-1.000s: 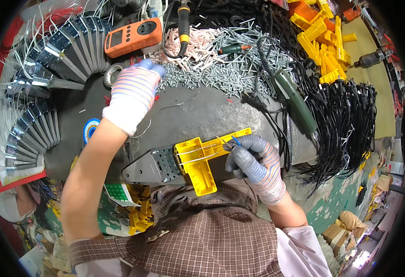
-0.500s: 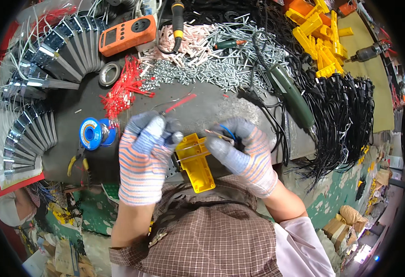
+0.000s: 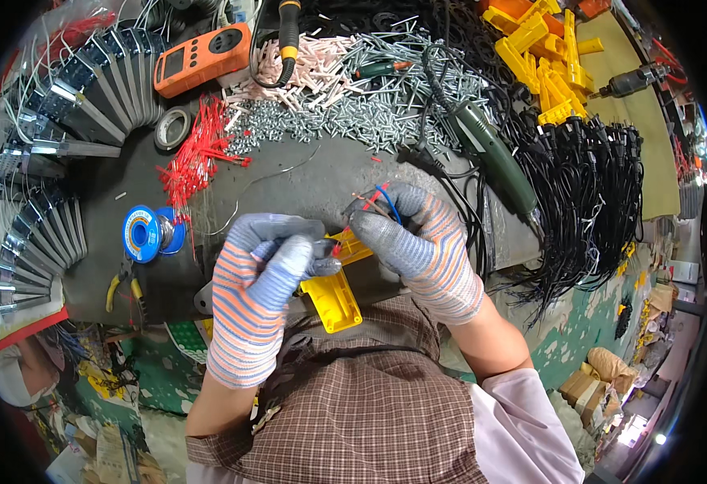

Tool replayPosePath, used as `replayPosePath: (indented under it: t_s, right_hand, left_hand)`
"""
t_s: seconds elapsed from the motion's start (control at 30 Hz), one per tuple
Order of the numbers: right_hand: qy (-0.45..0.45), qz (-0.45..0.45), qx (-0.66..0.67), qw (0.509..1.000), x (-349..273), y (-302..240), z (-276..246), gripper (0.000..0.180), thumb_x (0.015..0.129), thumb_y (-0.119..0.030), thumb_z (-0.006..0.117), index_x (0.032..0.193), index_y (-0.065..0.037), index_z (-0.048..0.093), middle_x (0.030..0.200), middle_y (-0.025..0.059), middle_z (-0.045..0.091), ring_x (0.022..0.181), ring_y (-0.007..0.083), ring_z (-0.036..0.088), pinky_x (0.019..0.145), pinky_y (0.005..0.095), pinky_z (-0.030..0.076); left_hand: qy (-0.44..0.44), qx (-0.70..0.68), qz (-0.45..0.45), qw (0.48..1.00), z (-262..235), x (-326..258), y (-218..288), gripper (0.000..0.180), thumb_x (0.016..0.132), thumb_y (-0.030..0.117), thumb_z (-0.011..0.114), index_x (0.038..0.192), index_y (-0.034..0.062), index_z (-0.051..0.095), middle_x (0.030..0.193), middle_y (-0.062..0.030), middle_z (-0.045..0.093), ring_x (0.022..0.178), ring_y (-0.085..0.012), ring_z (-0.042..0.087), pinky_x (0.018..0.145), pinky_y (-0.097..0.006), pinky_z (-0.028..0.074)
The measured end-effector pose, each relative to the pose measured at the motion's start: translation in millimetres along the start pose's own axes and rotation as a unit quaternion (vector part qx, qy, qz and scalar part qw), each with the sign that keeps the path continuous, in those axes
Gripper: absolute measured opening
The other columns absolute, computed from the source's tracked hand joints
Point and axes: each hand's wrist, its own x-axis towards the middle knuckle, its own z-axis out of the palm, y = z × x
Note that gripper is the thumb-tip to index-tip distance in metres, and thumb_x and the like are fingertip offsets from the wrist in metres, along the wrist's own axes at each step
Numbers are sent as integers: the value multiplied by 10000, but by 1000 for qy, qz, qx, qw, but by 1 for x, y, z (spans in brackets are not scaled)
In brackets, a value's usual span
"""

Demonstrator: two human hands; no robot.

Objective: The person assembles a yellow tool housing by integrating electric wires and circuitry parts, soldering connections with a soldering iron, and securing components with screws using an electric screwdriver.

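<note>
Both gloved hands met over the near edge of the dark surface (image 3: 305, 173), right in front of the person's checked shirt.

Left hand (image 3: 260, 282): striped knit glove with grey fingertips, fingers curled shut around the upper end of the yellow plastic housing (image 3: 331, 297). The housing stuck out below the hand, tilted, its lower end hanging over the surface edge toward the person's torso.

Right hand (image 3: 418, 246): same kind of glove, fingertips pinched closed on the thin red and blue wires (image 3: 379, 198) coming off the top of the housing. Wire ends sat just above the thumb. Couldn't tell whether the wires were fixed to the housing; the fingers hid the joint.

Around them:
- Blue solder spool (image 3: 141, 232) lay flat to the left of the left hand, apart from it.
- Loose bundle of red wire pieces (image 3: 196, 157) lay beyond the spool.
- Orange meter (image 3: 202, 56) at the far left, near a fan of grey metal parts (image 3: 87, 89).
- Pile of silver screws (image 3: 369, 113) ran across the far middle, with pale pink plugs (image 3: 305, 73) heaped behind it.
- Green power tool (image 3: 490, 153) lay diagonally to the right of the right hand, near but not touching.
- Black cables (image 3: 595, 194) were bunched further right, with more yellow housings (image 3: 543, 56) stacked at the far right.
- Yellow-handled pliers (image 3: 119, 286) sat at the near left edge.
</note>
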Motion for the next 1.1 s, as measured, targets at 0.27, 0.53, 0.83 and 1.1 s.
replayPosePath:
  t_s: [0.27,0.53,0.83,1.1]
  right_hand:
    - [-33,-49,-88,994,-1,9,3,220,884,-228,665,915,-10,665,803,22,655,738,61,576,660,262,479]
    - [58,-142,-66,986,-14,27,18,168,884,-182,671,896,-19,630,773,70,664,709,121,649,641,279,509]
    - [28,-147,-108,983,-27,27,-21,152,877,-94,653,1011,-29,686,911,31,679,822,82,608,745,256,499]
    - [-25,32,118,992,-18,18,-19,212,881,-176,685,1006,-6,667,883,-25,639,820,48,556,750,240,474]
  left_hand:
    - [-26,37,-6,999,4,-3,-13,226,830,-51,676,984,24,529,859,-84,649,755,-157,674,690,-276,560]
    - [12,-43,43,998,11,-6,-29,205,820,-37,686,936,57,546,859,-32,623,784,-98,606,746,-247,500]
    - [-92,-156,-143,973,1,-7,-22,151,853,-24,620,935,71,535,862,-108,631,755,-191,639,675,-311,534]
    - [-98,-129,-153,975,3,-14,-26,179,842,-60,610,938,65,524,849,-139,651,727,-209,653,646,-310,541]
